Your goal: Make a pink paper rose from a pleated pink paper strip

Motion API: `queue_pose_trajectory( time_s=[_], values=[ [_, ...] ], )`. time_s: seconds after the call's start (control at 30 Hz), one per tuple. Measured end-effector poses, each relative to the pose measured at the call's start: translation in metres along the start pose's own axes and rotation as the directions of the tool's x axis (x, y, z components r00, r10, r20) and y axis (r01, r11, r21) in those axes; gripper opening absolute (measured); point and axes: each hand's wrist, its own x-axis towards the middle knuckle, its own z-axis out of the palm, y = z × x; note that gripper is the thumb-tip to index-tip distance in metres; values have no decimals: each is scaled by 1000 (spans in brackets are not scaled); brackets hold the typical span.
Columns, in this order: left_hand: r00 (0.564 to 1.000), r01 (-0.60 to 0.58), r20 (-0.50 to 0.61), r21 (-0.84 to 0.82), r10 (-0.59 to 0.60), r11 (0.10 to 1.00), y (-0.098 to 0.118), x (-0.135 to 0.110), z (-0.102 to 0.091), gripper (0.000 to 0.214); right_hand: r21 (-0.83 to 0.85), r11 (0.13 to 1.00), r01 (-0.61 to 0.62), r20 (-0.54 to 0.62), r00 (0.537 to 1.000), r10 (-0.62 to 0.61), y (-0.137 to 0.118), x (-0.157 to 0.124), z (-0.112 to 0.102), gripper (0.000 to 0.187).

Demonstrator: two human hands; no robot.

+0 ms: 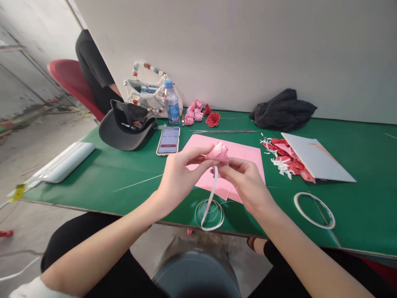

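Observation:
A pink paper flower [219, 151] is held up between my two hands, above a stack of pink paper sheets [248, 159] on the green table. My left hand [186, 167] pinches the flower's left side with thumb and fingers. From the right, my right hand [245, 178] closes its fingers on the flower's underside. A narrow white strip [211, 196] hangs from beneath the flower and curls at the table's front edge, beside coiled thin wire [200, 213]. Whether the strip is pinched by the right fingers is hidden.
A phone [168, 141], grey cap [127, 124], water bottle [172, 103] and finished paper flowers [195, 112] stand behind. Paper scraps [285, 159] lie under a white board [319, 157] at right, near a tape roll [314, 210]. A bin [195, 275] sits below the table edge.

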Motion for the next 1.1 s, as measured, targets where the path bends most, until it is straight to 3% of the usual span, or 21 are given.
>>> queue_pose_trajectory(
  time_s=[0.17, 0.3, 0.4, 0.47, 0.53, 0.63, 0.7, 0.8, 0.97, 1.1],
  values=[
    [996, -94, -1, 90, 94, 992, -4, 1, 0, 20, 70, 995, -77, 109, 992, 69, -7, 0, -6, 15],
    [943, -319, -20, 246, 333, 915, -7, 2, -1, 20, 110, 987, -118, 206, 974, 94, -13, -1, -6, 18],
    [881, -452, 32, 346, 472, 822, -13, -2, 1, 25, 83, 991, -109, 146, 985, 96, -11, -1, -3, 19],
    [877, -469, 69, 346, 476, 813, -15, -5, 2, 28, 68, 994, -86, 79, 994, 81, -6, -1, -1, 20],
    [913, -407, 103, 291, 395, 866, -14, -6, 3, 27, 81, 994, -68, 40, 997, 65, 0, 1, -1, 22],
    [981, -151, 141, 134, 132, 979, -6, -3, 0, 22, 81, 996, -41, 36, 999, 38, 6, 4, -1, 22],
    [985, 26, 169, 7, -27, 1000, 1, 0, -3, 23, 48, 999, -12, 40, 999, 10, 7, 5, -2, 20],
    [962, 177, 235, -135, -142, 975, 8, 4, -8, 29, 3, 999, 41, 52, 998, -41, 4, 5, -3, 17],
    [931, 201, 329, -113, -154, 973, 11, 8, -14, 26, -59, 994, 88, 83, 993, -83, -3, 2, -3, 14],
    [951, 163, 279, -97, -130, 982, 8, 10, -14, 28, 74, 997, -29, 120, 993, 20, 1, 6, -6, 18]
  ],
)
